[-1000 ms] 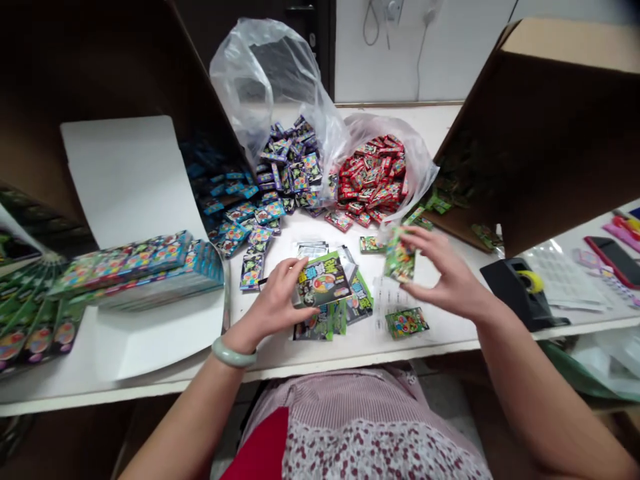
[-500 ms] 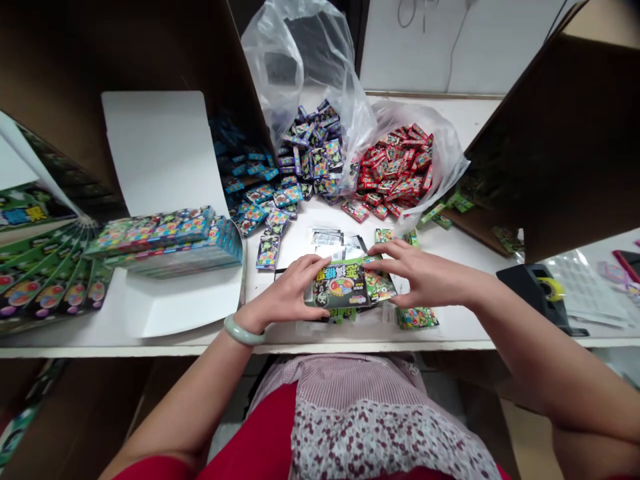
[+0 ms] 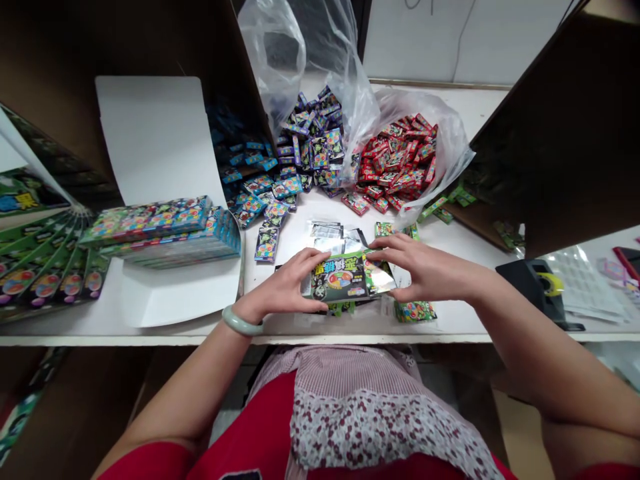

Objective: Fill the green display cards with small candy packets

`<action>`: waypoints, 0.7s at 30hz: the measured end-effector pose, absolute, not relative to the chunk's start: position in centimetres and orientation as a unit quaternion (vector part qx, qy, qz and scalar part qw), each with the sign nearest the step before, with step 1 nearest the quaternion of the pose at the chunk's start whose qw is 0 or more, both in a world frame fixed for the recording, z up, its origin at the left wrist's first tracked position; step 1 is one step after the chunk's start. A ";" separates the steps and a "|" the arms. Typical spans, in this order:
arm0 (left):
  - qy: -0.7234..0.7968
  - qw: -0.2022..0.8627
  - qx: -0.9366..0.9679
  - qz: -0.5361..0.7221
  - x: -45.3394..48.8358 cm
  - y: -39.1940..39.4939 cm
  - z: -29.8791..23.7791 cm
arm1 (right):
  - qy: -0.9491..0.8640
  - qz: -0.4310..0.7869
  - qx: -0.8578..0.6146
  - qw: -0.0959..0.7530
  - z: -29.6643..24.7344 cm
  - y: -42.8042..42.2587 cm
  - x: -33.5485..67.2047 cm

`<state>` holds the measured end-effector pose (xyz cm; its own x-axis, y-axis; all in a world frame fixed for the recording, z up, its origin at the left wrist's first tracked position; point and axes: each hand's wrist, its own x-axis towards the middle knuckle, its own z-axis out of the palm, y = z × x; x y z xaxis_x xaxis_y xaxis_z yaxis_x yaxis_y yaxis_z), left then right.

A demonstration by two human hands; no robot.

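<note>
Held between thumb and fingers of the left hand [image 3: 295, 283] is the left end of a dark packet [image 3: 340, 277], while a green carton [image 3: 379, 275] is grasped at its upper and lower edges by the right hand [image 3: 420, 267]. The carton is overlapped with the packet's right end; whether it is partly inside cannot be told. The packet's left edge is covered by fingertips, and the green packets [image 3: 341, 309] beneath are mostly hidden. The insides of the cardboard boxes at both sides are lost in shadow, and a red-edged phone [image 3: 627, 261] is cut off by the right border.

Large yellow characters are printed across the packet above a ring of coloured rounds, but they are too blurred to be read with certainty; no brand can be made out.

The packet is held over the middle of the white table [image 3: 465, 327], in front of the torso. Its long axis is laid left to right, roughly parallel to the near table edge, with the carton end pointed toward the right hand.
</note>
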<state>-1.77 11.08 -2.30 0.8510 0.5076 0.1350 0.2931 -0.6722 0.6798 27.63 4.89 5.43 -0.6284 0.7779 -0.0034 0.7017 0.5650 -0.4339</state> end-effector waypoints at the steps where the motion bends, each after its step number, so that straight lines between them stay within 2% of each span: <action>1: 0.218 0.346 0.899 0.158 -1.8 11.1 -2.4 | -0.879 0.206 -0.418 0.100 5.5 4.8 27.8; 5: 0.229 0.354 0.892 0.166 -2.2 11.3 -2.6 | -0.873 0.209 -0.422 0.126 5.9 4.7 28.4; 9: 0.245 0.345 0.887 0.184 -2.2 11.2 -2.5 | -0.862 0.144 -0.460 0.156 5.8 4.5 28.3; 14: 0.254 0.309 0.894 0.202 -1.9 10.8 -2.6 | -0.868 0.114 -0.466 0.129 5.0 4.0 27.3; 21: 0.259 0.272 0.901 0.218 -1.6 10.5 -3.3 | -0.878 0.160 -0.438 0.105 4.7 4.1 27.3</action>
<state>-1.58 10.47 -3.31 0.7713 0.5849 0.2511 0.3478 -0.7177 0.6033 27.30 4.11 4.74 -0.5939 0.8033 0.0438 0.7362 0.5647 -0.3731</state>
